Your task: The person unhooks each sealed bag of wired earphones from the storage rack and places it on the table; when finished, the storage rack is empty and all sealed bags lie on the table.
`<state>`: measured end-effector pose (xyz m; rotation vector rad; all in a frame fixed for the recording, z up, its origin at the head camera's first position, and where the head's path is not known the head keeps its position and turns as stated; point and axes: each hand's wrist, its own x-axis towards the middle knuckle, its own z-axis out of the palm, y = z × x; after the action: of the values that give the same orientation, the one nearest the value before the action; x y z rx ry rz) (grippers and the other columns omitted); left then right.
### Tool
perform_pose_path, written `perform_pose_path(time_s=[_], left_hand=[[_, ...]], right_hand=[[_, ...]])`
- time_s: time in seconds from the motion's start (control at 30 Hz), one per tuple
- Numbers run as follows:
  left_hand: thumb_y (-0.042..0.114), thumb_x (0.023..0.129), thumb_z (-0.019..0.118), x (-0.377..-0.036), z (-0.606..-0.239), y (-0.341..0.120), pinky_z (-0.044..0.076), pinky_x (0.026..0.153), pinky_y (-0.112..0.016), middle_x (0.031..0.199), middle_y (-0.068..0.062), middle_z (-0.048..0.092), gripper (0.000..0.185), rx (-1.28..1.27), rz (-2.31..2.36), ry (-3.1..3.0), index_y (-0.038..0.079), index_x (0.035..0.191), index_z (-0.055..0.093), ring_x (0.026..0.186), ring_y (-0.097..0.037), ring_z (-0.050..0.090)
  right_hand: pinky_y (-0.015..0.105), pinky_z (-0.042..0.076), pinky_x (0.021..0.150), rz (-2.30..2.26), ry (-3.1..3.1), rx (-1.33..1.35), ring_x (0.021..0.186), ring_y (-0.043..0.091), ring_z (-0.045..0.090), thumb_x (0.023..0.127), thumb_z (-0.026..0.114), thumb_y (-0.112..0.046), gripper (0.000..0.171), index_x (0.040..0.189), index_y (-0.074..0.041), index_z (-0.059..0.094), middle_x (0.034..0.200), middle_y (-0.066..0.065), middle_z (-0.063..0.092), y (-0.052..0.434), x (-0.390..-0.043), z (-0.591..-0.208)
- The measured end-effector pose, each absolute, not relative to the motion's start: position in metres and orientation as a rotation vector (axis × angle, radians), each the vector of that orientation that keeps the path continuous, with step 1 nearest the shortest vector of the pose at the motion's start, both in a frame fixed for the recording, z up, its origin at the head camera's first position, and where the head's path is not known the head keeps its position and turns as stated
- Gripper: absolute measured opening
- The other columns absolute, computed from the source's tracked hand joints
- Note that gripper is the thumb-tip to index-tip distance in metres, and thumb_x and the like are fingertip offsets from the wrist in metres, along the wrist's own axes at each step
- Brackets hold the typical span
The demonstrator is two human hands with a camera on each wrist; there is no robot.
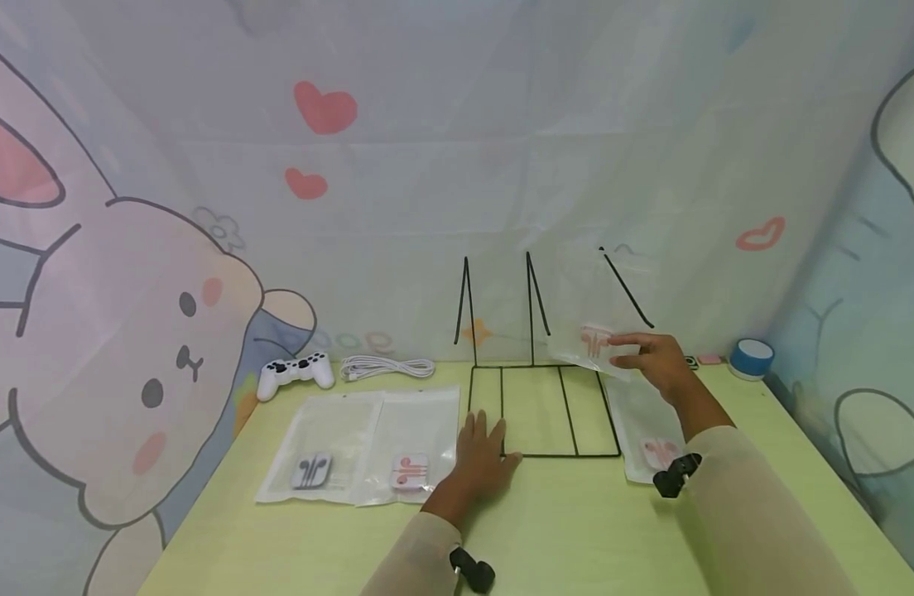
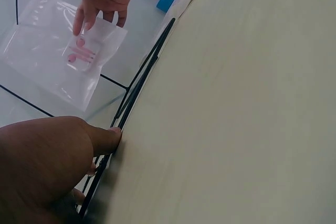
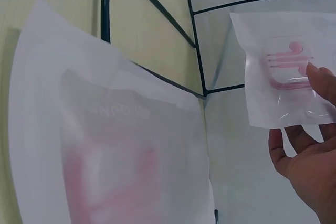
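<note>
Right of centre, our right hand (image 1: 654, 360) pinches a clear earphone bag (image 1: 587, 319) upright, long axis vertical; our flat left hand (image 1: 481, 455) presses the wire rack (image 1: 546, 414); no writing readable.

No readable text, labels or numbers anywhere.

The clear bag (image 1: 593, 335) in the right hand (image 1: 654, 358) shows only pink earphones through the plastic. The bag (image 3: 105, 150) lying on the table (image 1: 576, 530) carries a faint pale line of print across its upper part in the right wrist view, too blurred to make out. The two bags (image 1: 360, 443) on the left bear no legible print. The backdrop cloth (image 1: 427, 165) has hearts and a cartoon rabbit only, with a few faded coloured shapes low down near the white game controller (image 1: 296, 372) that cannot be read as letters.
</note>
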<state>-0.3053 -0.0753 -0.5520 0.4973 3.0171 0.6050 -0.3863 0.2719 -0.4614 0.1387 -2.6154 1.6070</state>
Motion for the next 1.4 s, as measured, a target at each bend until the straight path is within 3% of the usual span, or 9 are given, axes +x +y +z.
perform_pose_path(time_s=[0.07, 0.17, 0.23, 0.3, 0.63, 0.9, 1.17, 1.27, 1.4], left_hand=[[0.043, 0.11, 0.057, -0.306, -0.553, -0.075, 0.026, 0.135, -0.062, 0.175, -0.033, 0.029, 0.068, 0.496, 0.596, 3.017, 0.005, 0.165, 0.045, 0.165, -0.054, 0.023], [0.043, 0.109, 0.058, -0.306, -0.553, -0.075, 0.028, 0.134, -0.062, 0.174, -0.033, 0.03, 0.068, 0.502, 0.571, 3.03, 0.005, 0.164, 0.046, 0.165, -0.054, 0.024], [0.043, 0.109, 0.058, -0.306, -0.552, -0.075, 0.029, 0.133, -0.062, 0.174, -0.034, 0.031, 0.068, 0.507, 0.561, 3.038, 0.004, 0.164, 0.046, 0.164, -0.054, 0.025], [0.043, 0.11, 0.058, -0.306, -0.552, -0.074, 0.029, 0.133, -0.062, 0.174, -0.034, 0.031, 0.068, 0.509, 0.558, 3.041, 0.004, 0.163, 0.046, 0.164, -0.054, 0.026], [0.042, 0.109, 0.059, -0.306, -0.552, -0.075, 0.028, 0.133, -0.063, 0.174, -0.034, 0.031, 0.068, 0.496, 0.601, 3.029, 0.004, 0.163, 0.047, 0.165, -0.054, 0.025], [0.042, 0.109, 0.059, -0.308, -0.554, -0.075, 0.029, 0.133, -0.063, 0.174, -0.034, 0.031, 0.067, 0.503, 0.592, 3.032, 0.004, 0.163, 0.047, 0.164, -0.055, 0.025], [0.044, 0.109, 0.059, -0.31, -0.557, -0.075, 0.03, 0.133, -0.062, 0.173, -0.033, 0.032, 0.068, 0.521, 0.556, 3.05, 0.005, 0.163, 0.048, 0.164, -0.055, 0.026], [0.045, 0.109, 0.058, -0.31, -0.559, -0.076, 0.031, 0.132, -0.061, 0.173, -0.034, 0.033, 0.068, 0.53, 0.539, 3.063, 0.005, 0.163, 0.048, 0.163, -0.055, 0.028], [0.044, 0.108, 0.059, -0.311, -0.56, -0.076, 0.032, 0.131, -0.062, 0.171, -0.035, 0.035, 0.067, 0.543, 0.55, 3.069, 0.004, 0.162, 0.049, 0.162, -0.056, 0.029]], right_hand=[[0.043, 0.044, 0.091, 1.603, -2.59, 0.122, 0.098, 0.026, 0.051, 0.098, 0.083, -0.019, 0.046, 0.141, -0.004, 0.073, 0.114, 0.017, 0.068, 0.273, -0.384, -0.461], [0.055, 0.05, 0.105, 1.618, -2.54, 0.095, 0.128, 0.037, 0.057, 0.097, 0.084, -0.02, 0.044, 0.135, -0.001, 0.075, 0.144, 0.023, 0.065, 0.274, -0.378, -0.461], [0.066, 0.043, 0.118, 1.639, -2.507, 0.089, 0.153, 0.044, 0.043, 0.096, 0.085, -0.02, 0.043, 0.133, 0.001, 0.075, 0.159, 0.022, 0.057, 0.275, -0.375, -0.46], [0.071, 0.038, 0.123, 1.647, -2.489, 0.086, 0.159, 0.047, 0.037, 0.096, 0.085, -0.021, 0.041, 0.13, 0.001, 0.076, 0.156, 0.024, 0.06, 0.277, -0.373, -0.459], [0.075, 0.032, 0.126, 1.61, -2.539, 0.114, 0.161, 0.05, 0.035, 0.101, 0.08, -0.028, 0.044, 0.136, -0.001, 0.075, 0.157, 0.024, 0.059, 0.288, -0.363, -0.46], [0.067, 0.041, 0.119, 1.481, -2.58, 0.136, 0.154, 0.048, 0.045, 0.101, 0.081, -0.032, 0.043, 0.133, -0.004, 0.077, 0.152, 0.023, 0.063, 0.295, -0.345, -0.458], [0.078, 0.037, 0.119, 1.408, -2.642, 0.107, 0.155, 0.054, 0.041, 0.1, 0.081, -0.04, 0.048, 0.134, -0.006, 0.077, 0.161, 0.026, 0.056, 0.307, -0.332, -0.456], [0.072, 0.044, 0.115, 1.355, -2.637, 0.136, 0.147, 0.048, 0.05, 0.1, 0.081, -0.041, 0.046, 0.132, -0.007, 0.079, 0.153, 0.023, 0.063, 0.312, -0.328, -0.457], [0.058, 0.048, 0.108, 1.284, -2.616, 0.183, 0.13, 0.018, 0.059, 0.099, 0.083, -0.037, 0.039, 0.126, -0.009, 0.083, 0.127, -0.005, 0.074, 0.319, -0.322, -0.46]])
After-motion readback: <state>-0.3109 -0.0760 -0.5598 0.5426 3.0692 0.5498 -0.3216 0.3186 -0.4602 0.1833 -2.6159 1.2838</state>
